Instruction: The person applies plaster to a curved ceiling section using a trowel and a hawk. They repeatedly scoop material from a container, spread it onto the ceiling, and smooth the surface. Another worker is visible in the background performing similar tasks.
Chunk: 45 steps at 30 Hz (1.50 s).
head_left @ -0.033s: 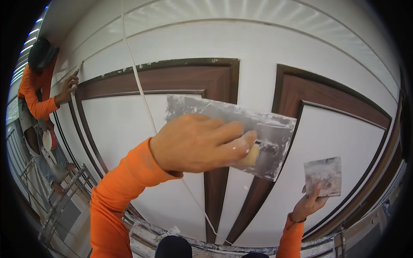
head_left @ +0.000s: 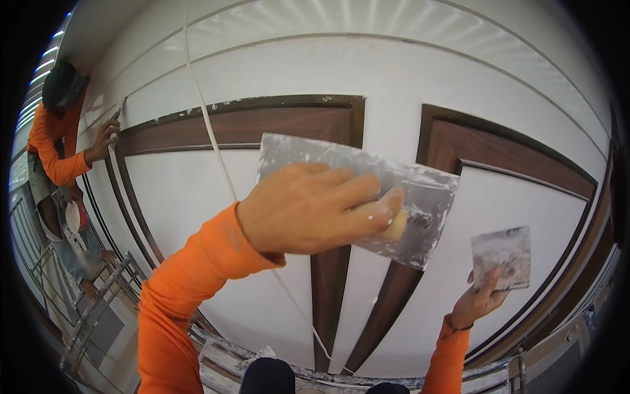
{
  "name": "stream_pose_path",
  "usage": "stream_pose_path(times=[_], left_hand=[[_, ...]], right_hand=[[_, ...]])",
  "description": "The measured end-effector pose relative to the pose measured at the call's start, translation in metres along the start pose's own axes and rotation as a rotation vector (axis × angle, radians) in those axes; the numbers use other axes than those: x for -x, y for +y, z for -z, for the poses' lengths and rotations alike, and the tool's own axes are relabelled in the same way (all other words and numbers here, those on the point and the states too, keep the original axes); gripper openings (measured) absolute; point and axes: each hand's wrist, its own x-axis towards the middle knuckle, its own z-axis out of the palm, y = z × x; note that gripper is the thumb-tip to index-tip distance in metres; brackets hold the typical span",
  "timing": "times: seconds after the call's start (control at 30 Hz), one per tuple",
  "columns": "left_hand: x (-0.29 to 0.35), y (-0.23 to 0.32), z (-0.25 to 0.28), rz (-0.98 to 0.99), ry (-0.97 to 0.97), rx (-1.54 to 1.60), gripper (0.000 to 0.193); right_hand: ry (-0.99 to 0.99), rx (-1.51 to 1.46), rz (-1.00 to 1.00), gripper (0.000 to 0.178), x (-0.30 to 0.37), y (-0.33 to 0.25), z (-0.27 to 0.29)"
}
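My left hand is closed around the pale handle of a wide rectangular plastering trowel. White smears of filler mark the trowel's steel face and edges. It is held up in front of the white wall, between two dark brown door frames; whether it touches the wall I cannot tell. Lower on the right, my right hand grips a smaller square scraper plate, its grey face stained with filler. The fingers behind that plate are partly hidden.
A white cable hangs down across the left door frame. The right door frame stands beyond the plate. At the far left, a co-worker in orange works on the wall from metal scaffolding. Splattered planks lie below me.
My left hand and the trowel have shifted slightly right and up. My right hand with the scraper plate has also risen a little to the right. The grips are the same.
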Motion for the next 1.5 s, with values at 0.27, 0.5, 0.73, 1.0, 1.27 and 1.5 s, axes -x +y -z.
stream_pose_path(times=[0.27,0.5,0.73,1.0,1.27,1.5], left_hand=[[-0.096,-0.096,-0.055,0.026,0.358,-0.109,0.048],[-0.113,-0.121,-0.097,0.093,0.279,-0.01,0.035],[-0.125,-0.129,-0.114,0.076,0.187,0.041,0.035],[-0.14,-0.129,-0.128,0.147,0.221,0.045,0.035],[-0.151,-0.128,-0.13,0.14,0.189,0.024,0.034],[-0.152,-0.125,-0.133,0.165,0.146,0.025,0.037]], right_hand=[[-0.116,-0.476,0.115,0.033,-0.17,-0.043,-0.186],[0.074,-0.444,0.318,0.03,-0.225,-0.007,-0.262],[0.205,-0.601,0.132,0.036,-0.224,0.002,-0.263],[0.099,-0.586,0.139,0.041,-0.219,0.01,-0.26],[0.181,-0.392,0.302,0.049,-0.213,0.009,-0.265],[0.221,-0.357,0.348,0.05,-0.206,0.003,-0.269]])
